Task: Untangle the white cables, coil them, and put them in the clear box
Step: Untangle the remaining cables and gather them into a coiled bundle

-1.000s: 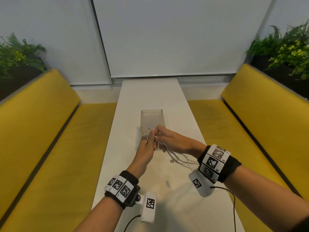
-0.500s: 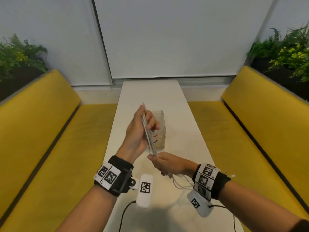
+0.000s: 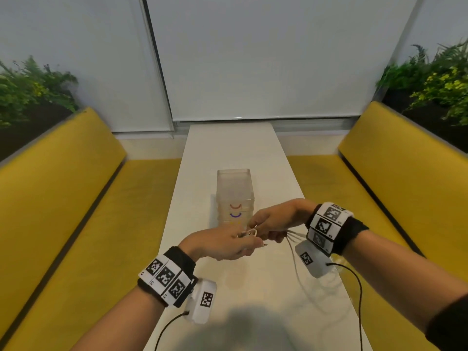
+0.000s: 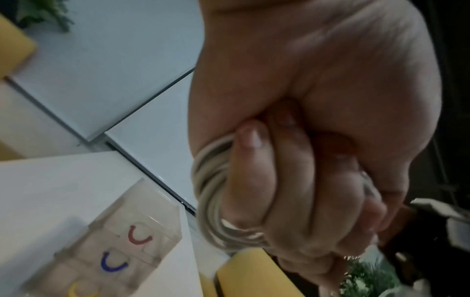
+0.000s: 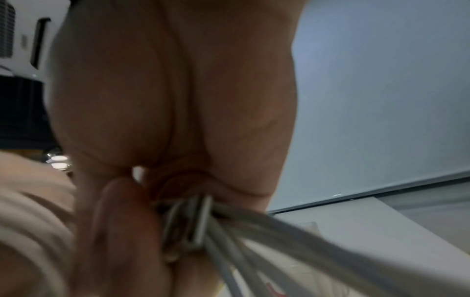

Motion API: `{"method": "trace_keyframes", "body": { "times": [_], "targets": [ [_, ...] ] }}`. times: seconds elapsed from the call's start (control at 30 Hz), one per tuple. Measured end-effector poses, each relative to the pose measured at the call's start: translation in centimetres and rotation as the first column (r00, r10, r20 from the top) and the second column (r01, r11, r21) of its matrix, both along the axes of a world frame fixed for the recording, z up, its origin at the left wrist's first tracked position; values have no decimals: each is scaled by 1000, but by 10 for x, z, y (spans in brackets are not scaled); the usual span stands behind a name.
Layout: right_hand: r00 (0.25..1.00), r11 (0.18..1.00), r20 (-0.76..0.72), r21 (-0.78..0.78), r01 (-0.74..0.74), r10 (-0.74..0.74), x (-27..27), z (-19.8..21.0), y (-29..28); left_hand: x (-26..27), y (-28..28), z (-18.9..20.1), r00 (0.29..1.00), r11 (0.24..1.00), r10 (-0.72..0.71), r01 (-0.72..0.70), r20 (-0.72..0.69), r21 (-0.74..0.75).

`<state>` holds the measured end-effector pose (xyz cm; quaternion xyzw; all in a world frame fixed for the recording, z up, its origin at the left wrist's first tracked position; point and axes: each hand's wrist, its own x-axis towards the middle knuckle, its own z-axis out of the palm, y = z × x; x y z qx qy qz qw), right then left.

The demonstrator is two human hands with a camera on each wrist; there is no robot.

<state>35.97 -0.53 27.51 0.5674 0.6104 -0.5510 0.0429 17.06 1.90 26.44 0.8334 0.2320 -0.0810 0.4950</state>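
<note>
Head view shows my left hand (image 3: 222,245) curled round a coil of thin white cables (image 4: 211,201), my right hand (image 3: 276,219) pinching the loose strands trailing toward 5 o'clock. I'd feed each turn under light, even tension, flat beside the other turns. The clear rectangular plastic box (image 3: 234,192) stands at 12 o'clock, near.

White cables (image 3: 250,233) show at mid-frame before a clear box (image 3: 235,196) marked with red, blue and yellow arcs, on a white table (image 3: 231,148). Mustard-yellow benches (image 3: 63,178) fill the left and right of the frame, with green plants (image 3: 33,87) in the upper corners. Black wristbands (image 3: 166,277) carry black-and-white square codes.
</note>
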Motion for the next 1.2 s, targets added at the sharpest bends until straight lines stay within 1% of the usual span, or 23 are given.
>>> {"method": "trace_keyframes", "body": {
  "times": [0.07, 0.17, 0.23, 0.27, 0.33, 0.37, 0.4, 0.43, 0.53, 0.57, 0.63, 0.7, 0.73, 0.77, 0.83, 0.87, 0.93, 1.0, 1.07, 1.13, 1.2],
  "targets": [
    [999, 998, 15, -25, 49, -49, -7, 5, -3, 1, 4, -10, 998, 993, 8, -1, -56, 121],
    [996, 996, -15, 28, 90, -90, -12, 6, -7, 3, 3, -22, 998, 971, 63, -54, -31, 234],
    [995, 988, -46, 122, 96, -91, -15, 2, -7, 6, 2, -27, 994, 945, 110, -105, 3, 308],
    [994, 975, -37, 194, 109, -104, -17, -1, -6, 8, 2, -30, 989, 925, 146, -139, 9, 353],
    [988, 925, 37, 357, 129, -152, -21, -4, -5, 13, 3, -37, 969, 889, 242, -241, 49, 389],
    [978, 895, 85, 425, 136, -189, -24, -5, -5, 15, 3, -40, 952, 878, 289, -305, 98, 368],
    [966, 866, 109, 475, 158, -236, -26, -7, -4, 17, 4, -45, 928, 875, 339, -371, 152, 312],
    [953, 839, 91, 505, 205, -288, -28, -7, -4, 19, 3, -49, 898, 871, 388, -430, 207, 237],
    [894, 744, -122, 513, 429, -431, -34, -10, -7, 23, 5, -58, 793, 849, 480, -528, 376, 30],
    [863, 705, -186, 508, 494, -470, -36, -12, -8, 25, 5, -58, 755, 840, 495, -543, 430, -13],
    [777, 608, -310, 490, 625, -548, -44, -17, -10, 30, 4, -52, 674, 818, 533, -564, 512, -109],
    [687, 519, -459, 450, 727, -564, -52, -26, -12, 36, 4, -43, 571, 751, 643, -601, 509, -274],
    [656, 488, -519, 440, 754, -548, -56, -31, -13, 39, 6, -39, 532, 713, 692, -609, 489, -347],
    [633, 462, -571, 434, 774, -524, -58, -36, -14, 40, 8, -36, 503, 686, 722, -611, 475, -395],
    [600, 427, -652, 429, 796, -463, -61, -42, -17, 41, 10, -29, 457, 645, 759, -626, 464, -438],
    [594, 427, -681, 428, 797, -428, -63, -43, -20, 40, 11, -25, 436, 628, 771, -638, 463, -445],
    [605, 463, -710, 426, 777, -361, -68, -44, -27, 38, 9, -13, 395, 617, 776, -639, 492, -460],
    [646, 515, -695, 447, 731, -315, -74, -44, -34, 37, 9, -2, 373, 638, 754, -610, 540, -469],
    [681, 567, -677, 456, 686, -279, -74, -45, -38, 34, 11, 8, 366, 651, 747, -570, 555, -500],
    [694, 636, -674, 424, 644, -253, -71, -44, -38, 31, 12, 14, 365, 661, 748, -489, 554, -570],
    [715, 702, -665, 402, 588, -218, -69, -43, -36, 30, 12, 17, 375, 657, 753, -368, 541, -658]
  ]
}}
